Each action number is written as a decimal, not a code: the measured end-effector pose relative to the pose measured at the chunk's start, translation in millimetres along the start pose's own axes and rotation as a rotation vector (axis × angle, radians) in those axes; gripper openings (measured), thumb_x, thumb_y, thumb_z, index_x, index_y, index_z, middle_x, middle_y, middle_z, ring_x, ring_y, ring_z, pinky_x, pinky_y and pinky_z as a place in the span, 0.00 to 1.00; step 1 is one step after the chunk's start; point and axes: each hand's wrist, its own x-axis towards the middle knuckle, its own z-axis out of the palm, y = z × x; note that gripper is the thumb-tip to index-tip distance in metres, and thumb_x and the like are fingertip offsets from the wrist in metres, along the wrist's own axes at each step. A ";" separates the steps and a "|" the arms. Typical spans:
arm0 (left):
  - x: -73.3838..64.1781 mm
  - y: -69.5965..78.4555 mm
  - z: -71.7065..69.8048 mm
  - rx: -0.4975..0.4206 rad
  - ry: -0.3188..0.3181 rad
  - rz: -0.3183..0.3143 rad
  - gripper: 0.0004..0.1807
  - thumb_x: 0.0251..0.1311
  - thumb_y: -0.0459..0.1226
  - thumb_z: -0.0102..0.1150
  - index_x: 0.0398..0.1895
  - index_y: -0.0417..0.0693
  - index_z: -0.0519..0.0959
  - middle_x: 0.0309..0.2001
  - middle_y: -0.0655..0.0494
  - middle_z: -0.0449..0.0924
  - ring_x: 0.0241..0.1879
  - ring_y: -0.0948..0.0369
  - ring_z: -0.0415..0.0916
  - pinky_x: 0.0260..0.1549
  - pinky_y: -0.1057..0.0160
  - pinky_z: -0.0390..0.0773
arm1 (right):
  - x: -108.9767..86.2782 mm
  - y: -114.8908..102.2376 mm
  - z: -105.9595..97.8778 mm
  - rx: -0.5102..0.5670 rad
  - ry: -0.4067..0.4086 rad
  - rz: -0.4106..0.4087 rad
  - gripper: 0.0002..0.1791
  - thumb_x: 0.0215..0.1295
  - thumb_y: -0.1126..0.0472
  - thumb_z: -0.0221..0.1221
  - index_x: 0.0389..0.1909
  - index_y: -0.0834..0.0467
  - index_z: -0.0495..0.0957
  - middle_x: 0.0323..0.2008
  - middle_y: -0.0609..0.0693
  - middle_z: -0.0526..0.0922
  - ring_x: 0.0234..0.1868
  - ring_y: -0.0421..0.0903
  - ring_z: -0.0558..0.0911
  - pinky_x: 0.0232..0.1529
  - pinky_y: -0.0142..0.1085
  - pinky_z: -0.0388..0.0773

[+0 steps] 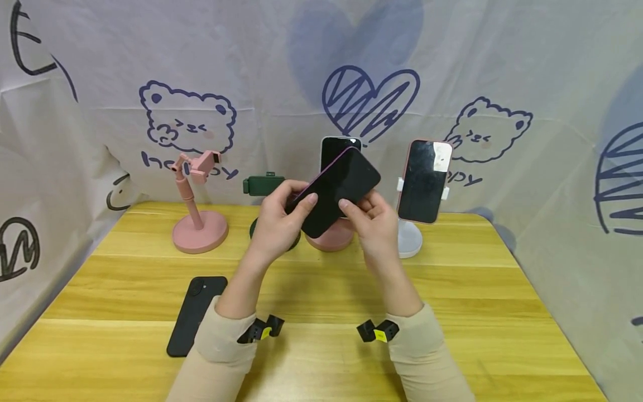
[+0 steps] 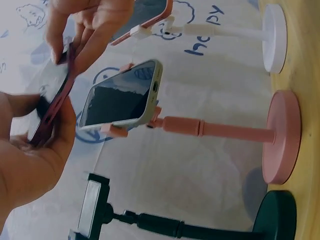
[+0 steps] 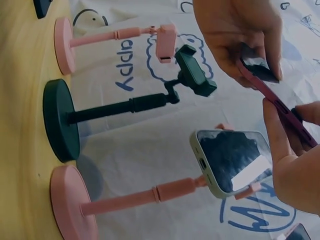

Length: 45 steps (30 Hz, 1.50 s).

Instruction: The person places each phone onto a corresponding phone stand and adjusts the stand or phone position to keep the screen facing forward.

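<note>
Between my two hands, above the table, is a phone (image 1: 341,187) with a dark screen and a purple-magenta edge, tilted with its top to the upper right. My left hand (image 1: 278,223) grips its lower left side, thumb on the screen. The right hand (image 1: 377,226) holds the opposite side, its thumb also pressed on the screen. From the right wrist, the magenta side of the phone (image 3: 267,95) shows edge-on. Directly behind stands a pink phone stand (image 2: 235,131) with a light-cased phone (image 2: 122,95) clamped in it. A green phone stand (image 3: 117,103) beside it has a bare clamp.
At the far left is another pink stand (image 1: 199,231) without a phone. A white stand (image 1: 411,240) on the right carries a pink-edged phone (image 1: 424,181). A black phone (image 1: 193,312) lies back up beside my left forearm. A patterned cloth (image 1: 281,72) hangs behind the table.
</note>
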 end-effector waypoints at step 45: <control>6.0 -4.3 -33.1 0.072 0.251 0.240 0.14 0.66 0.27 0.67 0.53 0.31 0.80 0.49 0.40 0.82 0.49 0.53 0.82 0.50 0.69 0.83 | 28.2 -17.2 13.2 -0.285 -0.203 -0.155 0.16 0.69 0.70 0.66 0.55 0.69 0.80 0.45 0.64 0.87 0.38 0.45 0.90 0.39 0.41 0.89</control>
